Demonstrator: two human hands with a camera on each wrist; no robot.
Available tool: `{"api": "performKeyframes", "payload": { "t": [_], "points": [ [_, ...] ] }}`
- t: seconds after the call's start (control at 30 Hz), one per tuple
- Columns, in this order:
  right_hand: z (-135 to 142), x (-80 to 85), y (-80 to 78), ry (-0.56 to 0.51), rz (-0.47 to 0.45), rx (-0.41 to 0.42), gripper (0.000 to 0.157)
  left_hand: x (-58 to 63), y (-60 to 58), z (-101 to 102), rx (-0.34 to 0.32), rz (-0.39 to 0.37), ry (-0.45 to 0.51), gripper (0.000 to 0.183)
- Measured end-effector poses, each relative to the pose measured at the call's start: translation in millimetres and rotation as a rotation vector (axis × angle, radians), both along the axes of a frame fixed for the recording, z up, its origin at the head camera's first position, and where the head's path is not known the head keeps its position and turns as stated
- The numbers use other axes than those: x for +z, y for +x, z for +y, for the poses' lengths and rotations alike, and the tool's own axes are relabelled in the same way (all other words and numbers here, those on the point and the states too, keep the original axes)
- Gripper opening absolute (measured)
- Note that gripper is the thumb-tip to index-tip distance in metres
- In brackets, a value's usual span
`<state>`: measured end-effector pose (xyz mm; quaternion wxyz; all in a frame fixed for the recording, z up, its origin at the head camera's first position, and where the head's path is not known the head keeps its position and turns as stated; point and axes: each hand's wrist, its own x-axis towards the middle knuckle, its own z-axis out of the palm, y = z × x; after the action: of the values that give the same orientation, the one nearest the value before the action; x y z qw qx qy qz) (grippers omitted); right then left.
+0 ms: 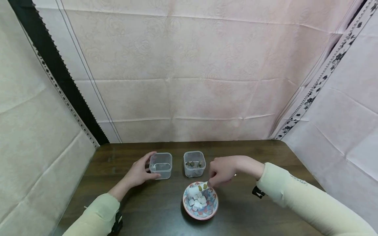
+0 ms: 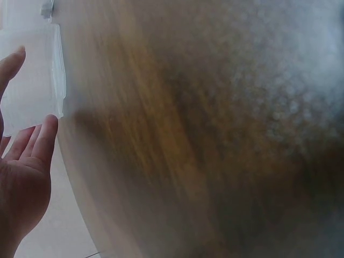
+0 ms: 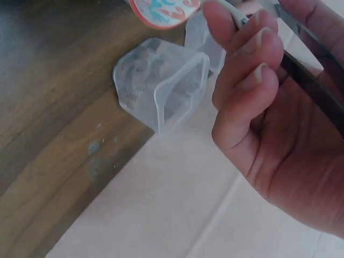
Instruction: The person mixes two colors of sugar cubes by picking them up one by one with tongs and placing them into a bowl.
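Two grips I see from here: the left hand (image 1: pixel 138 173) holds a clear plastic container (image 1: pixel 160 167) beyond and left of the patterned bowl (image 1: pixel 200 218) of white cubes (image 1: pixel 198 201); the right hand (image 1: pixel 223 170) pinches tweezers (image 3: pixel 312 84) at the bowl's far-right rim.

Low in the frame, on a brown wooden table (image 1: pixel 147 209), a clear square plastic box (image 1: pixel 161 164) is between the left hand (image 1: pixel 139 172) and a second clear square plastic box (image 1: pixel 194 156) with small dark lumps (image 1: pixel 192 164) inside. Below that box a round blue-and-red bowl (image 1: pixel 213 200) holds white cubes (image 1: pixel 198 202), with the right hand (image 1: pixel 223 169) at its upper right.
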<state>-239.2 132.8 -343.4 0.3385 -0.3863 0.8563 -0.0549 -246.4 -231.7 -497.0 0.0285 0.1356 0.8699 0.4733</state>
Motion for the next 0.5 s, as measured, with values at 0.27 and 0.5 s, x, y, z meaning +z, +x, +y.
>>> {"api": "performKeyframes", "payload": {
  "t": [0.27, 0.5],
  "points": [
    [20, 12.7, -9.3, -0.137, -0.031, -0.080, 0.038, 0.5, 0.0, -1, 0.005, -0.018, -0.016, 0.099],
    [33, 18.5, -13.3, -0.197, -0.050, -0.157, 0.029, 1.5, -0.4, -1, 0.001, -0.013, -0.024, 0.103]
  ]
}}
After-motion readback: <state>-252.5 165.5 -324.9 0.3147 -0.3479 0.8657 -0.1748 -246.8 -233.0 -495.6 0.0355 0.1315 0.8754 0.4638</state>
